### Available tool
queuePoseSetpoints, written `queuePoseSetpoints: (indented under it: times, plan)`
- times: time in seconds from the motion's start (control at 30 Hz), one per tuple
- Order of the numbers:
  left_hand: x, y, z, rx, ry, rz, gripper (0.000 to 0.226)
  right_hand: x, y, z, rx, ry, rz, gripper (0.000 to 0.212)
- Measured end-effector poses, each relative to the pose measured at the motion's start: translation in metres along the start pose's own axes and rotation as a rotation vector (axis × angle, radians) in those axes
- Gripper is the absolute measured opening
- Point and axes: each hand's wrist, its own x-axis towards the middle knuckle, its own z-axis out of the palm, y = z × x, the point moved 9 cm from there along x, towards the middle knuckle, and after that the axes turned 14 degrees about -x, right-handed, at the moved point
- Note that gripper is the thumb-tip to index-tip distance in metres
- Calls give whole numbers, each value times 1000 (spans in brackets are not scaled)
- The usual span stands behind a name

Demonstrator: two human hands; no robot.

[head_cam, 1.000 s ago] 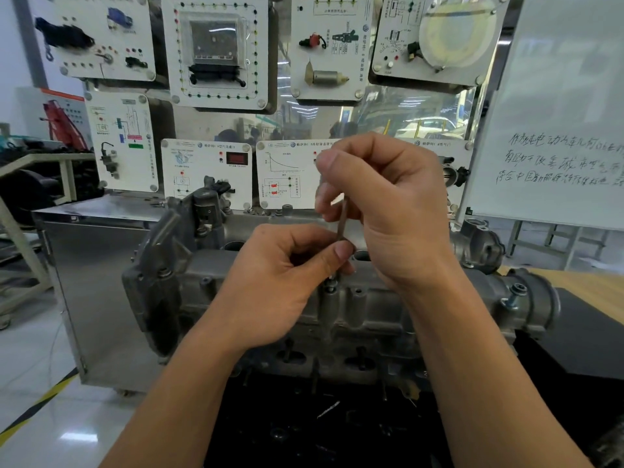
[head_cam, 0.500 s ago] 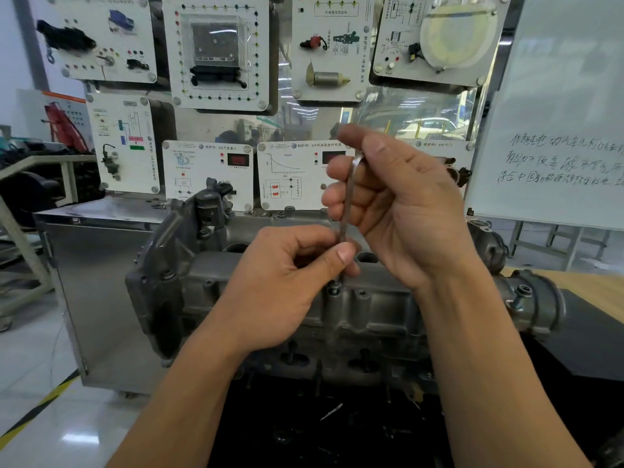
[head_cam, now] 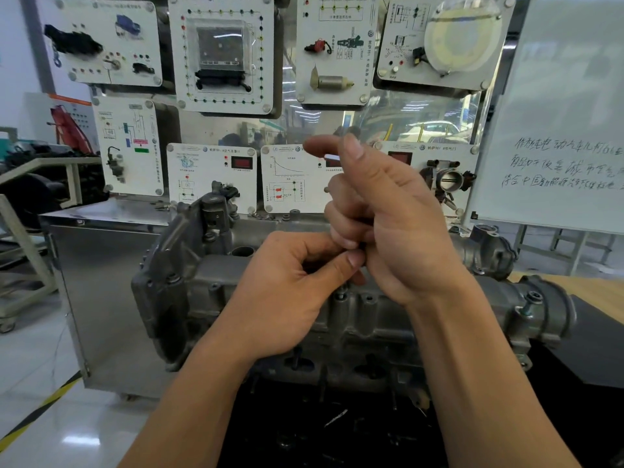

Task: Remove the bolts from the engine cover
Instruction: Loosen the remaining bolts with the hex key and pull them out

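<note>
Grey engine cover [head_cam: 189, 282] across mid-frame on a dark counter [head_cam: 591, 349], left hand [head_cam: 287, 292] at centre pinching a thin tool [head_cam: 362, 246], bolt [head_cam: 342, 292] just below in the cover's top, right hand [head_cam: 398, 231] right of centre, lower fingers [head_cam: 341, 231] curled round the tool, forefinger straight.

Left hand [head_cam: 287, 292] and right hand [head_cam: 398, 231] are bare; the left forearm [head_cam: 189, 400] and right forearm [head_cam: 479, 383] are uncovered down to the frame's lower edge; the right thumbnail [head_cam: 351, 148] looks short-trimmed, though blurred.
</note>
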Motion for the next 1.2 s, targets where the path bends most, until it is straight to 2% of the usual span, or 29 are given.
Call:
queuePoseSetpoints:
  times: [0.2, 0.47, 0.6, 0.87, 1.0, 1.2]
  plan:
    - [0, 0, 0, 3, 5, -2, 21, -1, -5, -2, 67, 3, 13, 28]
    - [1, 2, 2, -23, 5, 10, 24, -4, -21, 0, -38, 43, -22, 28]
    - [0, 2, 2, -29, 0, 10, 15, -5, -21, -4, 55, 26, -18, 22]
    - [2, 1, -4, 13, 19, 41, 17, 0, -6, -14, 294, 67, 17, 20]
    - [2, 1, -3, -23, 9, 48, 16, 0, 4, -16, 298, 154, 96, 28]
    - [1, -3, -2, -110, -24, 25, 23, -4, 11, -15, 226, 230, 191, 27]
